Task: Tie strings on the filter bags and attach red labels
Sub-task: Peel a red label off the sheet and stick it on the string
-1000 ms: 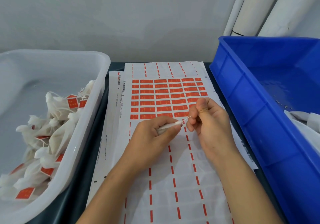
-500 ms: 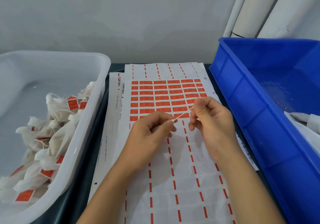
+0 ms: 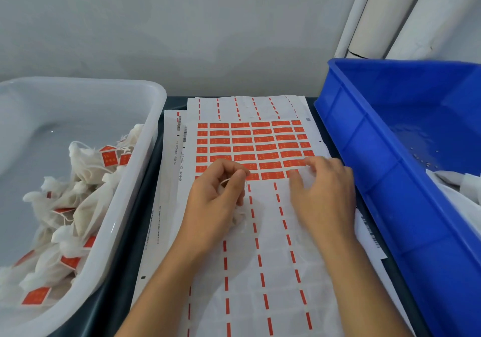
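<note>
My left hand (image 3: 216, 198) grips a small white filter bag (image 3: 239, 217), most of it hidden under the palm, and its thin white string (image 3: 226, 181) loops out between my curled fingers. My right hand (image 3: 324, 198) lies to the right on the label sheet (image 3: 260, 141). Its fingertips and thumb touch the lowest row of red labels (image 3: 270, 175) at the row's right end. Whether a label is lifted I cannot tell. The lower part of the sheet is bare backing with red dashes.
A white tub (image 3: 149, 139) on the left holds several tied bags with red labels (image 3: 86, 180). A blue crate (image 3: 369, 154) on the right holds white bags (image 3: 466, 183) in its near corner. More sheets lie under the top one. White pipes (image 3: 390, 11) stand behind.
My right hand has let go of the string and dropped to the red labels on the right. My left hand has drawn the bag and string into its fingers.
</note>
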Demonstrator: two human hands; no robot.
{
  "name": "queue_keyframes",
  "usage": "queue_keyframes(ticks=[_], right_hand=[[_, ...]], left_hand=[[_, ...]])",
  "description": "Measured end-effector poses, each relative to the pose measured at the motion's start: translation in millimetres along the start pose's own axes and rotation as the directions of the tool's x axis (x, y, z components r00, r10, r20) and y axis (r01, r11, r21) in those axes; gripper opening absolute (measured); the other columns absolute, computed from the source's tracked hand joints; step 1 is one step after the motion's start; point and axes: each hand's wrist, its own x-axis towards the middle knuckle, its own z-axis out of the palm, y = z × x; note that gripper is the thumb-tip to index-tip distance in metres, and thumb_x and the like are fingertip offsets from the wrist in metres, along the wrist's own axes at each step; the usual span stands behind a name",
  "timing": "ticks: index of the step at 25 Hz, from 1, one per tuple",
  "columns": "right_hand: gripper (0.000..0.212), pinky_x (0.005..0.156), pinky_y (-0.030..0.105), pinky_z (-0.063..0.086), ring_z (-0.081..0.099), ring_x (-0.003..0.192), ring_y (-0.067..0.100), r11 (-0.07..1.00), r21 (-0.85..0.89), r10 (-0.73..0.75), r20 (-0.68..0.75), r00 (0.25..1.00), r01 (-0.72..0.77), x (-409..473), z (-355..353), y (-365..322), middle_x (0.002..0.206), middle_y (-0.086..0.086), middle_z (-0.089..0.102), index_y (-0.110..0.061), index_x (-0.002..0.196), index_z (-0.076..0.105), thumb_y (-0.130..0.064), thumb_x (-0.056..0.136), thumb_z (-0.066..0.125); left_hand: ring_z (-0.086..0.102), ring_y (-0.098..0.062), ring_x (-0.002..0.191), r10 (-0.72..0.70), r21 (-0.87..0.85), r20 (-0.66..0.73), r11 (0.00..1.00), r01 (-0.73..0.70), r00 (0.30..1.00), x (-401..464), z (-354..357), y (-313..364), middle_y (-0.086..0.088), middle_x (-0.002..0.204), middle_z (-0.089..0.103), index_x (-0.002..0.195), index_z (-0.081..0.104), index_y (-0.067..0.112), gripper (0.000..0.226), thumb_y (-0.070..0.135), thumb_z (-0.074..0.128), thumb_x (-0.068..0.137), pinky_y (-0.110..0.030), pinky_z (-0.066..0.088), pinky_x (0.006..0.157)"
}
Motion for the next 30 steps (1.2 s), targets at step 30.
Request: queue_keyframes(ticks=[30], right_hand=[[0.072,0.1,0.043,0.046,0.058,0.113,0.023,0.939,-0.338,0.045,-0.045,0.998,-0.058,-10.7,7.8,-24.1,0.126,0.001,0.063,-0.022,0.126,0.063,-0.08,0.086,0.047]], left_hand=[[0.069,-0.011,0.078,-0.042,-0.006,-0.137,0.999,0.041,0.99,0.9,14.4,-12.0,0.008,0.082,0.071,0.104,0.068,0.034,0.029,0.016,0.046,0.11,-0.016,0.056,0.072]])
